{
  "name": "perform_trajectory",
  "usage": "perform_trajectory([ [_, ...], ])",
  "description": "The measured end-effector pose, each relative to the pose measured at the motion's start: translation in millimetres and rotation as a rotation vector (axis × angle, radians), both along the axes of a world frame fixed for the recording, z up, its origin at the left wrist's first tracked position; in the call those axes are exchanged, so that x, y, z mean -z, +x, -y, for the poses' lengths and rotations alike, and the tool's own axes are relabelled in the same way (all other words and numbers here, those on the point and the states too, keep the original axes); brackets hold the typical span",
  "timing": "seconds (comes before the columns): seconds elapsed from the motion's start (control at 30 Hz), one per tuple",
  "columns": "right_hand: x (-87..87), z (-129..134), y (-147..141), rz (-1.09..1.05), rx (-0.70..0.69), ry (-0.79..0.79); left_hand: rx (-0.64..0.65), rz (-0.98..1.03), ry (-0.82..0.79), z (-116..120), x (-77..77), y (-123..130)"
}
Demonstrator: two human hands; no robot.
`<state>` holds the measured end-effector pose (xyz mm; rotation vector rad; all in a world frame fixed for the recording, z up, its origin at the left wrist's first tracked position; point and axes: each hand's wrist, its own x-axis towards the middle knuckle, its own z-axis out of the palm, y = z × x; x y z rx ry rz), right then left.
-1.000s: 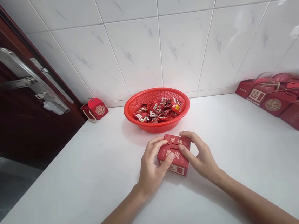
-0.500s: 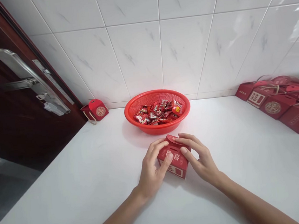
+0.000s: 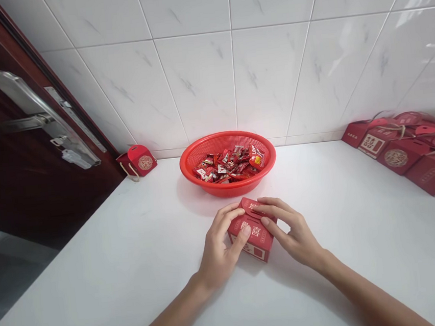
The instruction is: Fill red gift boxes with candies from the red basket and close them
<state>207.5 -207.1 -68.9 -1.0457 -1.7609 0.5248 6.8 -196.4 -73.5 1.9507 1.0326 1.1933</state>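
Red box [image 3: 256, 237], hands [image 3: 217, 249] flanking, fingers [image 3: 275, 210] bent

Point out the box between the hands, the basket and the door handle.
Box [image 3: 257, 234]: head view, on its top panel.
Basket [image 3: 230, 188]: head view, on its front rim.
Door handle [image 3: 36, 121]: head view, on its lever.

Wrapper [image 3: 256, 158]: "LOVE"; right-hand box [image 3: 372, 144]: "囍"; held box [image 3: 256, 236]: characters unclear.

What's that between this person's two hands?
In the head view, a red box with pale lettering lies between the left hand and the right hand, with fingers of both hands on it.
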Motion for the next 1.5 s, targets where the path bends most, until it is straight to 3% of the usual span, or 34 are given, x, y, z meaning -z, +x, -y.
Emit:
perform_trajectory([
  [0.4,-5.1,-2.1,6.8,-0.029,-0.072,-0.051,0.006,0.015,0.023,-1.5,-0.8,-0.1],
  [1.5,-5.2,-1.3,9.1,0.043,-0.074,-0.015,-0.001,0.004,0.039,-1.7,-2.8,0.2],
])
